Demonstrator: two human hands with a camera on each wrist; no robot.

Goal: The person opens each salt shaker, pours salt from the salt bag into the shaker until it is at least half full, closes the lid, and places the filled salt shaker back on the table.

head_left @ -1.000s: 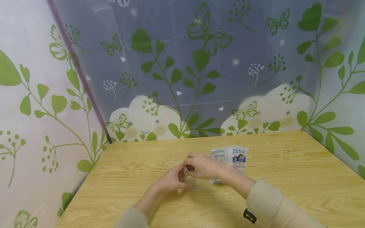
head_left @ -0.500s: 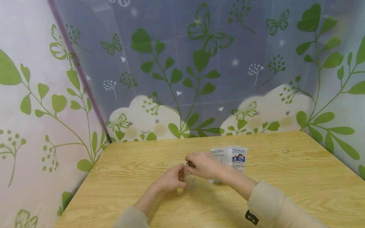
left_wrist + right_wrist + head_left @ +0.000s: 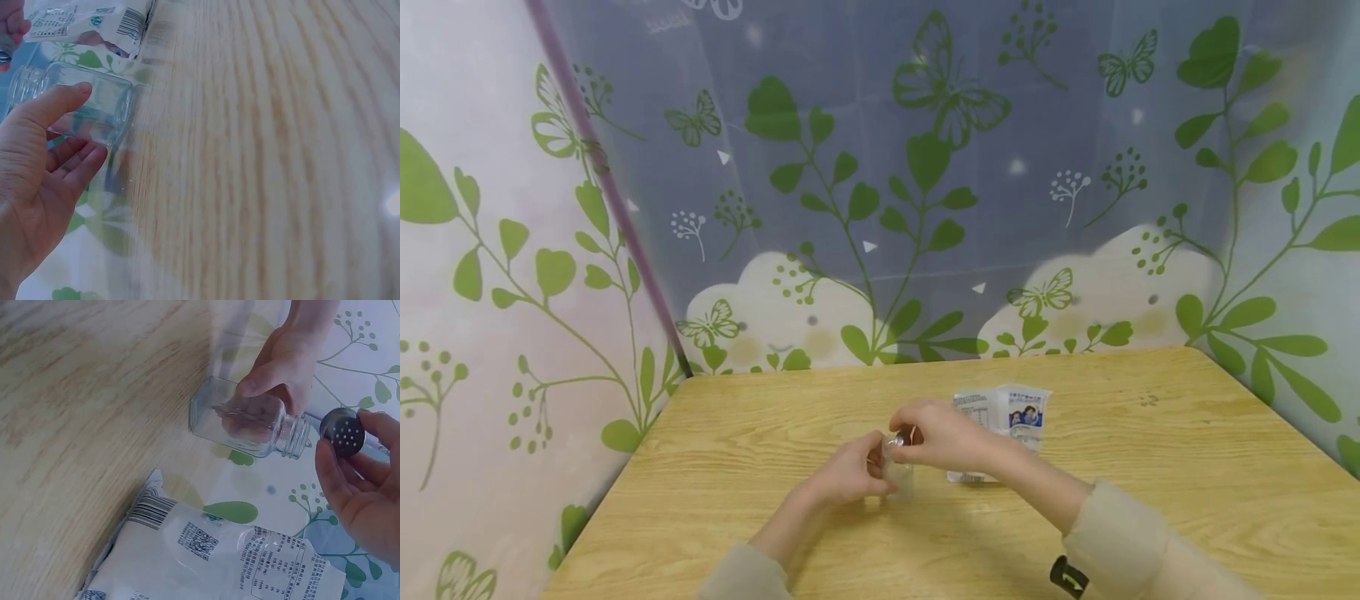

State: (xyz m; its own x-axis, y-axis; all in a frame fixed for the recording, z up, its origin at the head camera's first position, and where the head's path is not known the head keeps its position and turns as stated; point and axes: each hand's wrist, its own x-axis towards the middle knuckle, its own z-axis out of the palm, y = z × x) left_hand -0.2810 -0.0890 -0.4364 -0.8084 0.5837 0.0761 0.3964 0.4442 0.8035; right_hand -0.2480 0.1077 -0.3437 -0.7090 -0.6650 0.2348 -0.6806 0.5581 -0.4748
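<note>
A clear glass shaker jar [image 3: 209, 422] with a threaded neck stands upright on the table, its mouth uncovered. My left hand [image 3: 850, 471] grips the jar's side, the thumb lying across the glass [image 3: 109, 103] in the left wrist view. Between thumb and fingers, my right hand [image 3: 943, 437] pinches a round metal shaker lid [image 3: 344, 432] dotted with small holes. The lid is off the jar, with a small gap between it and the neck in the right wrist view. No contents show inside the jar.
A white printed packet [image 3: 1026, 417] lies on the wooden table [image 3: 737, 442] behind and to the right of the jar, partly hidden by my right forearm. Patterned curtains [image 3: 940, 208] hang behind the table and along its sides.
The lid in my right hand has tilted away from the jar's mouth, so a shiny side shows instead of its dark holed top. My left hand has stayed on the jar.
</note>
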